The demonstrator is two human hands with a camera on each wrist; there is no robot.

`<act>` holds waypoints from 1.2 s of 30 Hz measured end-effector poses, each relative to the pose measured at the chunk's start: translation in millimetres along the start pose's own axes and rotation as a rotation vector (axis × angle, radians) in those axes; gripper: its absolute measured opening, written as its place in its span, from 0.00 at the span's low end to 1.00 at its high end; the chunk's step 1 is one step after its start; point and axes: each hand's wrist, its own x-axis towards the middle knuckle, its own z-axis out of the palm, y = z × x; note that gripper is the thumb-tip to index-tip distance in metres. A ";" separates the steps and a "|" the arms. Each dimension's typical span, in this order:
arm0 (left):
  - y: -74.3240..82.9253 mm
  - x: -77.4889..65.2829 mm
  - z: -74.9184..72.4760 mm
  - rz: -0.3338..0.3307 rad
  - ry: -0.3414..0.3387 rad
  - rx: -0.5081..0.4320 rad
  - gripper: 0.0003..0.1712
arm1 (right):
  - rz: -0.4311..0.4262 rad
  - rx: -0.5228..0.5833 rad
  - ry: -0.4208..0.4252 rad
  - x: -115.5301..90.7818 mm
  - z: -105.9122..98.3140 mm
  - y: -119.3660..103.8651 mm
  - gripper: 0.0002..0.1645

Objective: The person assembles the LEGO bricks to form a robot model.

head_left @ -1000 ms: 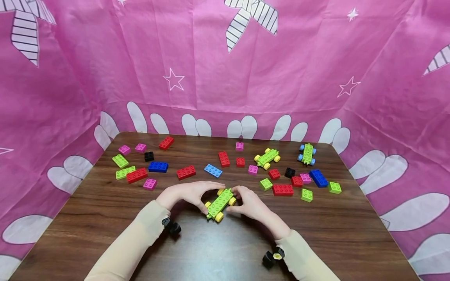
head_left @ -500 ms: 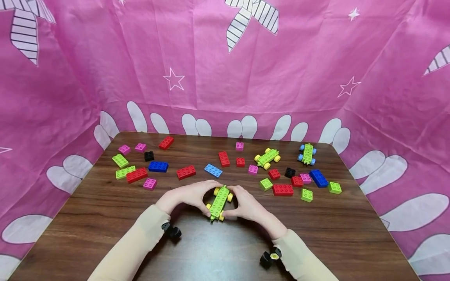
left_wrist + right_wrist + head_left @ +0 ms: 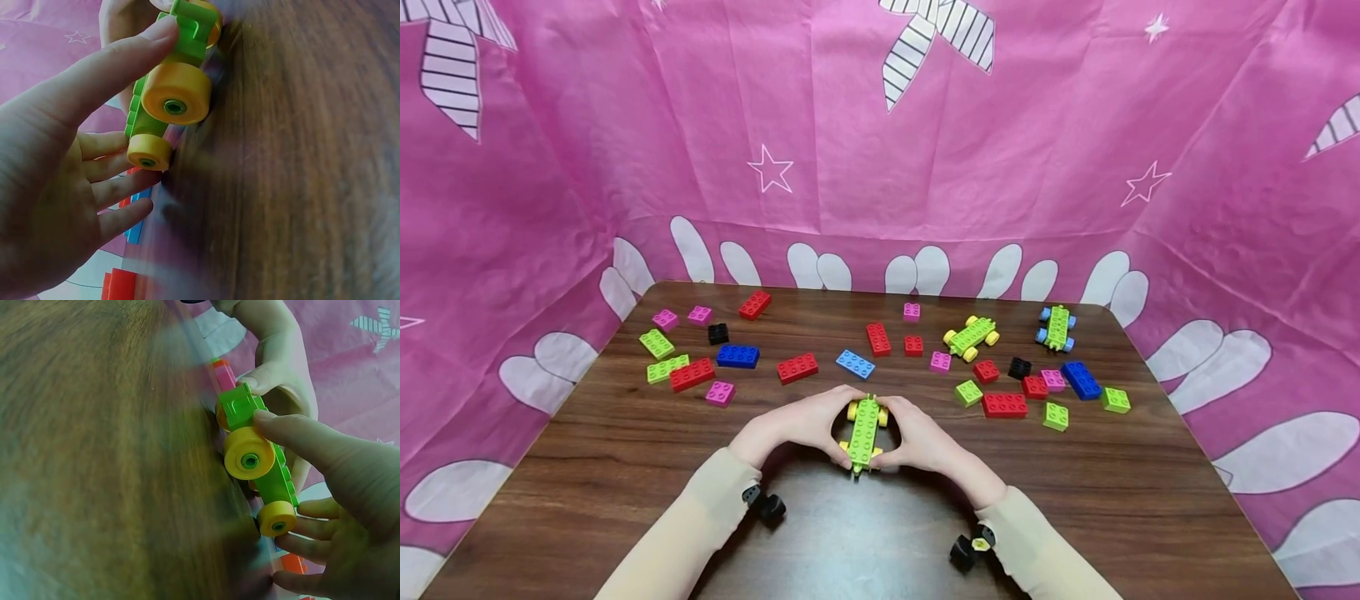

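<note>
A lime-green toy car base [image 3: 863, 429] with studs on top and yellow wheels stands on the table, its length pointing away from me. My left hand [image 3: 812, 423] holds its left side, thumb at the near end and fingers by the far wheel. On the other side my right hand [image 3: 922, 435] grips it the same way. In the left wrist view, the thumb [image 3: 161, 32] lies against the green end above a yellow wheel [image 3: 177, 94]. The right wrist view has the right thumb [image 3: 265, 417] on the green end over the near wheel [image 3: 249, 454].
Beyond the hands lie a light blue brick [image 3: 855, 364] and a red brick [image 3: 797, 368]. Red, pink, green, black and blue bricks are scattered left and right. Another yellow-wheeled car base [image 3: 972, 337] and a blue-wheeled one [image 3: 1057, 327] stand at the back right of the brown table [image 3: 1150, 500].
The car base has turned from slanting right to pointing nearly straight away, shifting slightly left. The right hand has come in from beside it to hold its right side.
</note>
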 end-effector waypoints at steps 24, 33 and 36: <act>-6.1 -4.1 9.4 -0.056 0.025 0.003 0.58 | -0.028 0.010 -0.092 3.6 -3.5 4.3 0.53; -5.1 -5.6 10.6 -0.065 0.034 0.007 0.58 | -0.034 0.019 -0.092 2.0 -3.2 4.5 0.53; -4.9 -5.9 10.2 -0.070 0.030 0.004 0.58 | -0.033 0.026 -0.090 1.6 -3.0 4.6 0.53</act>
